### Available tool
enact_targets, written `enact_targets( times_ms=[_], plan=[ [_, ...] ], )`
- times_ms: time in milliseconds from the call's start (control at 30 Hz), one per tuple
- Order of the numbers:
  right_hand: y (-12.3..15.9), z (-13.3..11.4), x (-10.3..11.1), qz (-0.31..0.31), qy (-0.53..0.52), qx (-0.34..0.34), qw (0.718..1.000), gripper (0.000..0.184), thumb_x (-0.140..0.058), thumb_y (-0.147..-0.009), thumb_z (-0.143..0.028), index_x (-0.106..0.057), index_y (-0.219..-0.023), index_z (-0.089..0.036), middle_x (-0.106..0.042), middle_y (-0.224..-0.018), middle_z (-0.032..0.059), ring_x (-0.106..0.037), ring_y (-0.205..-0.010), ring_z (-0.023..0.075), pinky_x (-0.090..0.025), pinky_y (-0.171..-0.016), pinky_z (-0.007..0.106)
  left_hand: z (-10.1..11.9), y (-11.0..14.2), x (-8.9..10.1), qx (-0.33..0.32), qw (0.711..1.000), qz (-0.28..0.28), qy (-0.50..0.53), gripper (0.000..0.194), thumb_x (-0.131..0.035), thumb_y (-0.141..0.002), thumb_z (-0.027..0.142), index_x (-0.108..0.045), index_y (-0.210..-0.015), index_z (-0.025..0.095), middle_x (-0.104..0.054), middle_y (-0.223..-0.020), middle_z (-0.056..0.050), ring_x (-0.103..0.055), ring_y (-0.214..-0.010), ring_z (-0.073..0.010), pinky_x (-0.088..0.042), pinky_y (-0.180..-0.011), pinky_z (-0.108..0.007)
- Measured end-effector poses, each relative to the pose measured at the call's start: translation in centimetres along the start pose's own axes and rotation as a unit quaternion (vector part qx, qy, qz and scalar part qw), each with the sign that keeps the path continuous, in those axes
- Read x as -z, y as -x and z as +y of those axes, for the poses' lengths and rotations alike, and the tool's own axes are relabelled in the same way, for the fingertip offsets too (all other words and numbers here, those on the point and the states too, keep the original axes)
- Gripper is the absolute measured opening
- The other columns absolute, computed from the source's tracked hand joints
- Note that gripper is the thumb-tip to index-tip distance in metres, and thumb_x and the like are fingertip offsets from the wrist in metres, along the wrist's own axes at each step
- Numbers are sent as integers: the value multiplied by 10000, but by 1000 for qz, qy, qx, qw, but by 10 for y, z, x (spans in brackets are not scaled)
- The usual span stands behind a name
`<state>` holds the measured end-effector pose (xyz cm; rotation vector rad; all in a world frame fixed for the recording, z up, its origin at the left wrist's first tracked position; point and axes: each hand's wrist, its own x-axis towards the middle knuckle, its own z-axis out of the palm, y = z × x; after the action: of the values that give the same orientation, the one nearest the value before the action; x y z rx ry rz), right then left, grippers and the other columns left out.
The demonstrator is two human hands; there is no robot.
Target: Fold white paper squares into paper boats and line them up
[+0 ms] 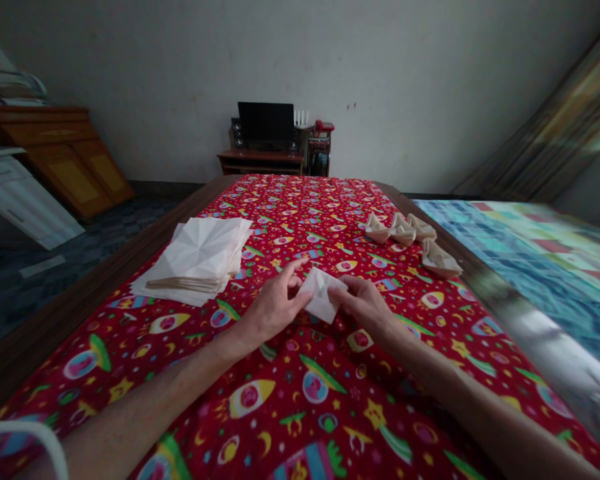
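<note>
A small folded square of white paper (322, 308) is held between my two hands, just above the red patterned cloth (290, 373). My left hand (279, 297) pinches its left edge with the thumb on top, while the index finger points outward. On the right edge, the thumb of my right hand (363, 301) presses on the paper with fingers behind it. To the left lies a stack of creased paper sheets (200, 250). Several folded paper boats (403, 230) stand on the right side of the cloth, one paper boat (440, 259) nearer to me.
The cloth covers a surface with a dark wooden edge (180, 200). A bed with a coloured cover (540, 267) is on the right. Beyond the far end stand a desk (263, 159) and monitor (266, 122). At the left are a wooden cabinet (75, 160) and white drawers (25, 193).
</note>
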<state>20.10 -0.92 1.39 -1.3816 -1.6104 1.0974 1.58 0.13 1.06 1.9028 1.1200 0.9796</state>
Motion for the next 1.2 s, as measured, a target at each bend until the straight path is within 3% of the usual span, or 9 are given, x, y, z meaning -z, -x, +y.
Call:
enact_targets(
  times_ms=[100, 200, 267, 367, 433, 600, 900, 1200],
  plan=[
    [0, 2, 0, 19, 198, 49, 979, 222, -530, -775, -346, -548, -633, -177, -513, -559, -17, -455, -519, 107, -303, -491, 221, -6, -1, 3, -8, 995, -1, -100, 449, -548, -808, 181, -465, -1249, 168, -589, -699, 32, -566, -644, -126, -468, -658, -244],
    [0, 7, 1, 24, 313, 93, 945, 150, -558, -778, -307, -547, -691, -186, -537, -609, -15, -460, -551, 112, -293, -516, 229, -15, 1, 3, -62, 978, 13, -201, 388, -566, -796, 157, -535, -1182, 180, -605, -944, -42, -571, -879, -186, -465, -821, -320],
    [2, 12, 2, 40, 333, 150, 930, 118, -578, -789, -301, -547, -793, -188, -569, -707, 3, -488, -619, 127, -327, -555, 233, -20, 4, 3, -121, 964, 17, -238, 438, -561, -802, 135, -511, -1232, 200, -553, -1090, -71, -516, -1025, -219, -428, -913, -363],
    [5, 17, 4, 60, 337, 226, 912, 121, -587, -811, -261, -546, -889, -178, -584, -849, 46, -510, -734, 151, -373, -632, 247, -21, 8, 3, -182, 949, -13, -257, 352, -516, -843, 126, -565, -1177, 227, -521, -1104, -68, -482, -1054, -218, -419, -920, -357],
    [6, 18, 5, 51, 352, 259, 898, 61, -554, -842, -233, -571, -848, -175, -574, -838, 55, -501, -724, 152, -368, -614, 246, -19, 9, 5, -193, 948, -35, -250, 243, -507, -863, 146, -625, -1063, 214, -526, -1072, -66, -492, -1028, -209, -429, -893, -336],
    [7, 17, 3, -29, 356, 358, 863, 220, -419, -906, -141, -631, -850, -154, -586, -810, 69, -506, -721, 146, -384, -606, 237, -15, 0, 10, -180, 958, -111, -193, 216, -535, -830, 109, -630, -1007, 189, -545, -1052, -64, -510, -1037, -193, -425, -930, -317],
    [14, 15, 7, -63, 343, 365, 863, 269, -420, -912, -138, -682, -958, -182, -597, -856, 73, -524, -739, 139, -425, -635, 237, -18, -12, 22, -156, 965, -172, -121, 47, -592, -785, 149, -574, -822, 172, -591, -991, -45, -538, -957, -173, -428, -884, -301],
    [18, 13, 10, -106, 433, 362, 819, 354, -487, -901, -189, -600, -1193, -354, -551, -971, 58, -507, -829, 159, -439, -685, 275, -16, -10, 28, -139, 970, -187, -73, 32, -576, -793, 153, -600, -780, 169, -624, -927, -37, -557, -909, -163, -428, -870, -296]
  ],
)
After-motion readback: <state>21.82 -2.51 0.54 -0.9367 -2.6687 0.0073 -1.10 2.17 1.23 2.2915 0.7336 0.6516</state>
